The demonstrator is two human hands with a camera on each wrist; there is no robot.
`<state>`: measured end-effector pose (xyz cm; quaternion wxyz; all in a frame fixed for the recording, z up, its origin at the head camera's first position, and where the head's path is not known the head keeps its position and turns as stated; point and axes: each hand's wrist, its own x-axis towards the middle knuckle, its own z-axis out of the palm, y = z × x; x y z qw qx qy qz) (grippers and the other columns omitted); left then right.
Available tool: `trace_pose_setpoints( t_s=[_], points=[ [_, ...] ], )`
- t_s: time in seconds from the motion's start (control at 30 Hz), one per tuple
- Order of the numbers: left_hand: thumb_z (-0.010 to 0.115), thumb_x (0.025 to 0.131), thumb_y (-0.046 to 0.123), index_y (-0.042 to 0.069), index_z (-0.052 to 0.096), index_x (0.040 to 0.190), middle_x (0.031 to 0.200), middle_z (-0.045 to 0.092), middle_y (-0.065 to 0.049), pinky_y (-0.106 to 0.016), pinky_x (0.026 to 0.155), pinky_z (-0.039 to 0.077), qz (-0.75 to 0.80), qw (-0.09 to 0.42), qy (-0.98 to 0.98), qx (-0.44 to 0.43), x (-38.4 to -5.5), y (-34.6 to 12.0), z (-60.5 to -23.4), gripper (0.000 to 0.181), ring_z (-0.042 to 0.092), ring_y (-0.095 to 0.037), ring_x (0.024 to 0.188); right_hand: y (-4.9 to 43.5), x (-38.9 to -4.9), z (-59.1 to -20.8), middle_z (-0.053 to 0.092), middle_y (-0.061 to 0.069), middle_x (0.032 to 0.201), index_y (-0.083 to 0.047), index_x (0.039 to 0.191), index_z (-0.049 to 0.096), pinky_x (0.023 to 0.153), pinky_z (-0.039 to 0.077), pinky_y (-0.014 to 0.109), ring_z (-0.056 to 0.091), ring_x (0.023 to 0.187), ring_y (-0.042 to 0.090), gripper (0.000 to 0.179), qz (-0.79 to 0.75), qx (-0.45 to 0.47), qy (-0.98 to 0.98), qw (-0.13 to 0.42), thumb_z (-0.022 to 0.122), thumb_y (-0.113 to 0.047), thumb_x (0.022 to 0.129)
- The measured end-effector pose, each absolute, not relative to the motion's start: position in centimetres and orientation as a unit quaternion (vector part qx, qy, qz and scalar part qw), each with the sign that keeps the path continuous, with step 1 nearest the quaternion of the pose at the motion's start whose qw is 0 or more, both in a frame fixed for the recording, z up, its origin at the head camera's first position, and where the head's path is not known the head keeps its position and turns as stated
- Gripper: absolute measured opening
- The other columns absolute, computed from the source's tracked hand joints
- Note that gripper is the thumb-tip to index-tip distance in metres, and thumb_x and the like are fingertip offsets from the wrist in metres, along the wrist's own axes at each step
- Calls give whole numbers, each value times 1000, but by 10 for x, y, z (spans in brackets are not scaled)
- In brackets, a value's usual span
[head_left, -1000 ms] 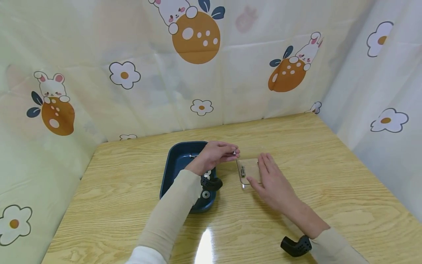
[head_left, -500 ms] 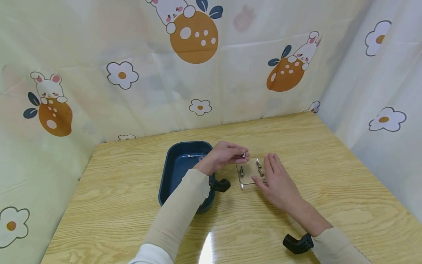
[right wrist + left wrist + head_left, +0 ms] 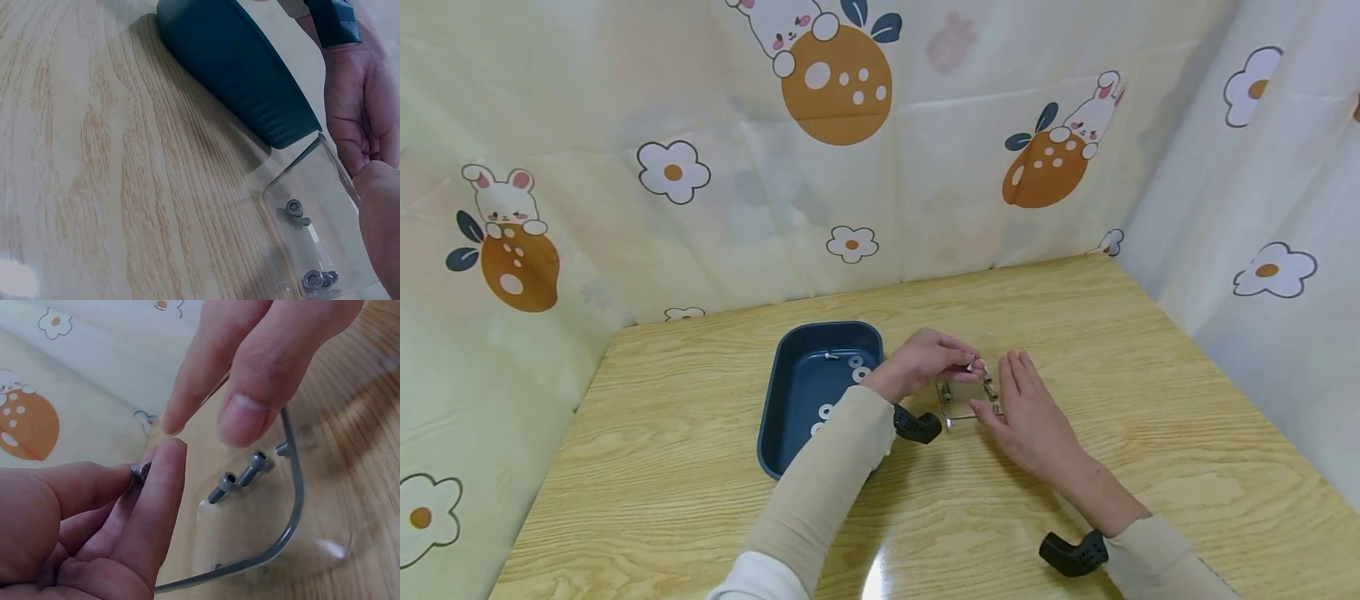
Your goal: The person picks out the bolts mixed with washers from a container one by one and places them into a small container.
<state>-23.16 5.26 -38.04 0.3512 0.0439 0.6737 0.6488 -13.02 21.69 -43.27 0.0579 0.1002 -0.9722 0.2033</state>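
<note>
My left hand (image 3: 925,364) is over the left part of a small clear plastic box (image 3: 964,407). Between its thumb and fingers it pinches a small metal bolt (image 3: 142,472), mostly covered by the fingertips. Several socket-head bolts (image 3: 253,467) lie inside the box, in two groups in the right wrist view. My right hand (image 3: 1037,425) lies along the box's right side with its fingers straight; the thumb is near the front edge. In the left wrist view, right-hand fingers (image 3: 269,362) reach over the box rim, close to the left fingertips.
A dark blue tray (image 3: 769,408) stands left of the box, partly behind the left forearm. It holds a bolt (image 3: 831,356) and several flat washers (image 3: 825,411). The wooden table (image 3: 647,467) meets a patterned curtain (image 3: 737,233) at the back.
The left hand has moved right with the pinched bolt, from the tray's right edge to over the clear box. More of the tray and its washers shows. The right hand has barely moved.
</note>
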Motion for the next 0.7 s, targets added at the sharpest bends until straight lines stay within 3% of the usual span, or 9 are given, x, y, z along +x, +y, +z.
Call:
trace_pose_setpoints(
  t_s=[0.33,0.7],
  points=[
    [52,100,-2,-12,61,126,116,68,-28,-41,101,54,646,353,676,29,-227,61,-382,29,70,-31,107,218,-130,-434,14,35,159,15,151,17,122,19,61,9,151,48,86,208,93,-973,47,46,-50,102],
    [55,98,-2,-11,63,123,114,69,-27,-41,97,57,613,336,715,29,-224,65,-383,28,71,-32,105,218,-129,-432,15,35,159,15,151,17,121,20,62,9,151,47,85,207,91,-973,46,47,-48,102]
  ],
)
